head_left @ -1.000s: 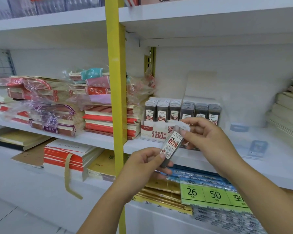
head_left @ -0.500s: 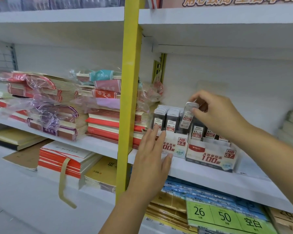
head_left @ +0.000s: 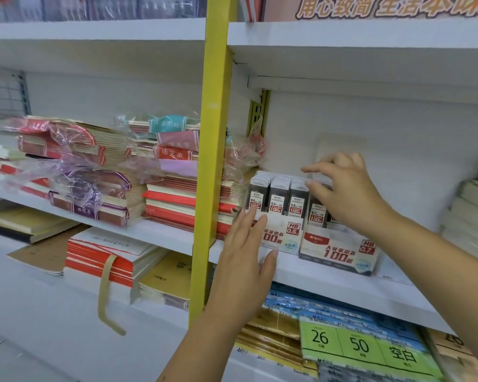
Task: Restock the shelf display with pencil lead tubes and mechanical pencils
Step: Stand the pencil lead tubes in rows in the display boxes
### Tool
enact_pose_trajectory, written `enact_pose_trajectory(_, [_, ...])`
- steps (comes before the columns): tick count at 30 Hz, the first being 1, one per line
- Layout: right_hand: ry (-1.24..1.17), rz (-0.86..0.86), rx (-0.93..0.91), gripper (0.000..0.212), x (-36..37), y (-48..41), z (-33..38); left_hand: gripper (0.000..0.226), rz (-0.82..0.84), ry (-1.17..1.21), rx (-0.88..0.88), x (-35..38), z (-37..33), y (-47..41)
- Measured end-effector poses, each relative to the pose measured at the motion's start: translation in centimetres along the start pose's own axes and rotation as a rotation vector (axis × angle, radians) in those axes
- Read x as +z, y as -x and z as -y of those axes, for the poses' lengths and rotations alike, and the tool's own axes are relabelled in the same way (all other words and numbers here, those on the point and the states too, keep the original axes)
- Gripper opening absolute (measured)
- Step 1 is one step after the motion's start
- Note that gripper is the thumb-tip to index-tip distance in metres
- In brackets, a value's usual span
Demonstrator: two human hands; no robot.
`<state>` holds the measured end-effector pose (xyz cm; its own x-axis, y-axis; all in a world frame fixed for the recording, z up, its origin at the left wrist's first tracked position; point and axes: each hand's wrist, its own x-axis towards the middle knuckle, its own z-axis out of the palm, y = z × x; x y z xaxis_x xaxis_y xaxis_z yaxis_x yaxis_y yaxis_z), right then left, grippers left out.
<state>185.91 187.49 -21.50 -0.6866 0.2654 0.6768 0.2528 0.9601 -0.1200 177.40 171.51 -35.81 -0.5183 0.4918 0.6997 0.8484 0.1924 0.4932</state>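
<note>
Two white display boxes stand side by side on the white shelf. The left box, marked HB 0.5, holds rows of grey pencil lead tubes. The right box, marked HB 0.7, holds more lead tubes, partly hidden by my right hand. My left hand lies flat with straight fingers against the front of the HB 0.5 box. My right hand hovers over the tube tops where the two boxes meet, its thumb and forefinger stretched left and nothing gripped. No mechanical pencils are in view.
A yellow upright post stands just left of the boxes. Wrapped notebook stacks and a red-edged stack fill the shelf to the left. Pale paper stacks sit at the right. Green price labels lie on the shelf below.
My right hand carried a lead tube from in front of me up into the display box and let it go. My left hand moved from the tube to the HB 0.5 box front.
</note>
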Motion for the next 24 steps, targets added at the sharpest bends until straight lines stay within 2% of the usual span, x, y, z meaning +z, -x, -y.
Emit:
enact_pose_trajectory(3, [-0.31,-0.096,0.003,0.021,-1.6,4.6,1.1,0.051,-0.096,0.042,-0.026,-0.6,-0.9,1.8])
enact_pose_trajectory(5, [-0.55,-0.043,0.015,0.019,-2.3,9.1,1.4,0.04,-0.132,0.064,-0.026,-0.8,-1.5,4.1])
enact_pose_trajectory(8, [-0.713,0.153,0.152,0.019,-0.6,15.9,0.5,0.033,0.092,0.064,-0.031,-0.2,-1.3,8.7])
enact_pose_trajectory(12, [-0.682,0.439,0.423,0.022,6.6,25.9,-2.5,0.036,0.555,-0.002,-0.193,2.2,2.1,17.1])
enact_pose_trajectory(15, [-0.636,0.672,0.653,0.018,13.3,33.5,-4.7,0.041,0.786,-0.032,-0.413,4.8,5.1,23.4])
enact_pose_trajectory(17, [-0.556,0.792,0.762,0.014,17.1,38.2,-5.8,0.041,0.868,-0.014,-0.55,6.9,6.5,27.1])
enact_pose_trajectory(20, [-0.44,0.96,0.865,0.024,20.7,44.2,-6.1,0.032,0.931,0.055,-0.711,9.9,8.0,31.9])
enact_pose_trajectory(22, [-0.458,1.018,0.935,0.027,22.3,47.2,-5.9,0.03,0.952,0.056,-0.812,11.5,9.0,34.6])
enact_pose_trajectory(24, [-0.448,1.016,0.963,0.026,23.8,49.2,-5.6,0.038,0.956,0.042,-0.901,12.8,9.7,36.7])
